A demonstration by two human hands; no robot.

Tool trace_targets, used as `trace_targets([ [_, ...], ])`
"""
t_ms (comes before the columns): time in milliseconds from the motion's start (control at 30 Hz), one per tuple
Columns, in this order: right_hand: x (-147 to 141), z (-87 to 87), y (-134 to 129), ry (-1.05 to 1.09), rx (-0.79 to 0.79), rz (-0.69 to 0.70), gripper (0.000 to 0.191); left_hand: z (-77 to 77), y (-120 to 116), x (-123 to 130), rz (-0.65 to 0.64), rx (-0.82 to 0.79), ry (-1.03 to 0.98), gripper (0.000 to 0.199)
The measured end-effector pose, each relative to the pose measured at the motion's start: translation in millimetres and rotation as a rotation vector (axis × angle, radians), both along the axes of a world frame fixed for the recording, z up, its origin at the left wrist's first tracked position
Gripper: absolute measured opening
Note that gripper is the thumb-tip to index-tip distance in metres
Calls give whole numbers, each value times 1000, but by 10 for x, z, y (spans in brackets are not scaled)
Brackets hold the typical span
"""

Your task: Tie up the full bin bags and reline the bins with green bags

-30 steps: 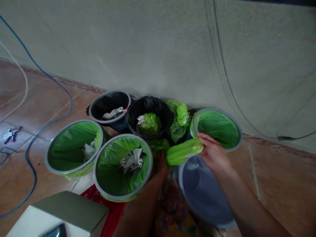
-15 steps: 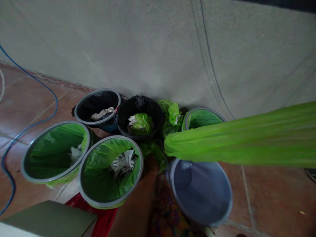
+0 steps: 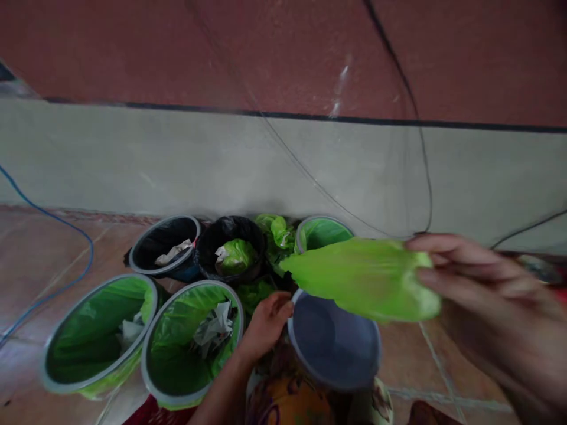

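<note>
In my right hand [image 3: 482, 295] is a bright green plastic bag [image 3: 354, 280], pinched at its right end between thumb and fingers. The bag lies gathered in a flattened strip, its far end pointing left above an unlined grey bin [image 3: 334, 342]. My left hand [image 3: 268, 321] is curled at the left rim of that bin, thumb and fingers closed on the edge. Left of this hand stands a green-lined bin [image 3: 148, 354] with crumpled paper [image 3: 212, 330] inside.
Another green-lined bin [image 3: 53, 360] stands at the left. Behind are two black-lined bins, one grey-rimmed [image 3: 146, 236], one black-edged [image 3: 208, 230]; green bundled plastic [image 3: 279, 230]; and a green-lined bin [image 3: 325, 221] by the wall [image 3: 221, 153]. A blue cable [image 3: 84, 233] crosses the tiled floor.
My right hand has come into view at the right, and the long green bag now appears much shorter. My left hand, mostly hidden before, shows at the grey bin's rim. The view has tilted up.
</note>
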State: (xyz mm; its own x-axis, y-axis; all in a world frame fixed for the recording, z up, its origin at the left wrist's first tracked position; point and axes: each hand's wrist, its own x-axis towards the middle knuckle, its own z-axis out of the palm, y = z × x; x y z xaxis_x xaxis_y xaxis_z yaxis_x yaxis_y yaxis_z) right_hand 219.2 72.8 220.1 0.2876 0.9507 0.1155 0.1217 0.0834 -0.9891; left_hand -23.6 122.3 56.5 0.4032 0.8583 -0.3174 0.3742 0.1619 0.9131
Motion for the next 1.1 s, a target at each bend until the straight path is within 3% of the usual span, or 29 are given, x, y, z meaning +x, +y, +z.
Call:
trace_targets([
  [67, -252, 95, -135, 164, -36, 9, 20, 644, -197, 13, -67, 58, -316, 47],
  [133, -461, 98, -233, 287, -35, 76, 27, 1149, -404, 120, -159, 177, -379, 65],
  [167, -527, 77, -268, 332, -29, 117, 30, 1321, -490, 204, -158, 257, -362, 69],
  [233, -566, 19, -317, 351, 26, 168, 35, 1505, -596, 394, -86, 416, -294, 56],
  [333, -439, -65, -364, 124, 163, 76, 30, 1522, -578, 606, 17, 569, -148, 31],
  [433, -228, -147, -415, -299, 202, -144, 13, 1478, -470, 656, 47, 739, 56, 28],
  [533, -36, -262, -468, -586, 208, -308, 12, 1446, -380, 616, 35, 918, 235, 25],
  [667, 191, -437, -494, -674, 140, -332, 10, 1306, -282, 548, 15, 1046, 411, 24],
  [767, 353, -513, -497, -687, 0, -283, 13, 1144, -210, 502, 19, 1066, 524, 24],
  [867, 480, -529, -520, -707, -25, -358, 17, 1037, -140, 469, 19, 1052, 611, 23],
  [1000, 569, -543, -569, -781, 21, -367, 25, 1045, -37, 469, 91, 1048, 656, 20],
  [1100, 618, -574, -588, -880, -28, -326, 26, 1082, 43, 489, 178, 1042, 559, 17],
])
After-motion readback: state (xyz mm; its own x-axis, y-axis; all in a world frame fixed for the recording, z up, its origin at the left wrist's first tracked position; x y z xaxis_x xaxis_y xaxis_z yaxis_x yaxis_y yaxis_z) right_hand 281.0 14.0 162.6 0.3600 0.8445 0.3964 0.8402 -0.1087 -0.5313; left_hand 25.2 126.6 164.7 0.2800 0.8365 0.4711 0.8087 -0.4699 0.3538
